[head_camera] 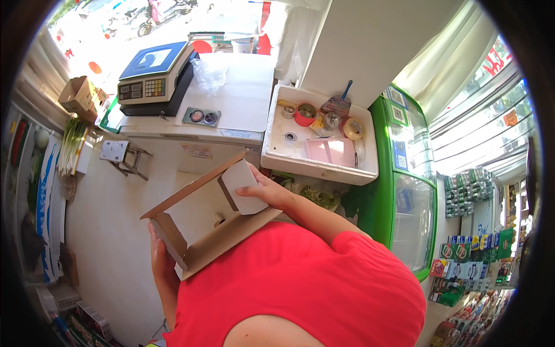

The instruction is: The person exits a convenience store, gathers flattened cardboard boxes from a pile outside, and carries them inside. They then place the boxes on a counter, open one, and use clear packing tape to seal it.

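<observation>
An open cardboard box (232,240), brown inside with a white outer face, is held tilted against my red shirt. The floor shows through its middle, so both its top and bottom are open. My right hand (266,188) grips the far right end, thumb on a white flap (243,186) and fingers behind it. At the other end, my left hand (161,253) supports the short side from outside, its fingers partly hidden by the cardboard.
Ahead stands a white counter (243,91) with a weighing scale (149,78), a phone (201,117) and a plastic bag (210,73). A foam box (282,147) holds tape and small containers. A green glass-door fridge (386,173) is right; a stool (117,152) and spring onions (71,143) are left.
</observation>
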`<state>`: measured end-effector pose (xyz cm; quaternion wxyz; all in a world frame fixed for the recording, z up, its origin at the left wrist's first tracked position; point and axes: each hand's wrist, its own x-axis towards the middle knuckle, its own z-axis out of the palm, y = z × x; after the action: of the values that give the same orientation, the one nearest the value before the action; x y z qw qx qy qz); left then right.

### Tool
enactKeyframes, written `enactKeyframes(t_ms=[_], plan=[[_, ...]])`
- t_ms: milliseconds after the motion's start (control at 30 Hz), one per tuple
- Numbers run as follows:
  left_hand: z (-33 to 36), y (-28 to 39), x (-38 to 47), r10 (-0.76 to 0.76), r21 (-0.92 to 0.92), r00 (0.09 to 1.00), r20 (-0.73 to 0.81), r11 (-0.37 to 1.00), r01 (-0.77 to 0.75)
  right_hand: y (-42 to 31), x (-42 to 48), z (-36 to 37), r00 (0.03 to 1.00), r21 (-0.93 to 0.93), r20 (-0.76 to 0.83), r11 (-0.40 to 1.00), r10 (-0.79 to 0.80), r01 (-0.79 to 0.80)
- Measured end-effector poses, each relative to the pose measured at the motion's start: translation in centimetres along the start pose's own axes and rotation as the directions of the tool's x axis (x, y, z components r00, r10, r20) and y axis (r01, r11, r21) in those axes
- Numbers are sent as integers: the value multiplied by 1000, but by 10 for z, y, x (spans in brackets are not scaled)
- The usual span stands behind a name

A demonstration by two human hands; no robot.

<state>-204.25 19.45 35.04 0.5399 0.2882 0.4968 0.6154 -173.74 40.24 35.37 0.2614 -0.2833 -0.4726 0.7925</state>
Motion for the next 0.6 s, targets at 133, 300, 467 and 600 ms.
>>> enactKeyframes(t_ms=[133, 300, 467, 600], plan=[[29, 27, 128, -63, 31, 987, 146, 998, 59, -38, 51, -30, 970, -47, -241, 999, -13, 1], [79, 39, 330, 41, 118, 965, 258, 990, -74, -96, 157, -103, 854, -144, -513, 989, -87, 14], [107, 7, 502, 8, 68, 939, 345, 997, -34, -100, 261, -199, 814, 26, -573, 991, -94, 132], [121, -19, 567, -11, 71, 919, 395, 997, -18, -94, 295, -257, 778, 161, -623, 987, 83, 24]])
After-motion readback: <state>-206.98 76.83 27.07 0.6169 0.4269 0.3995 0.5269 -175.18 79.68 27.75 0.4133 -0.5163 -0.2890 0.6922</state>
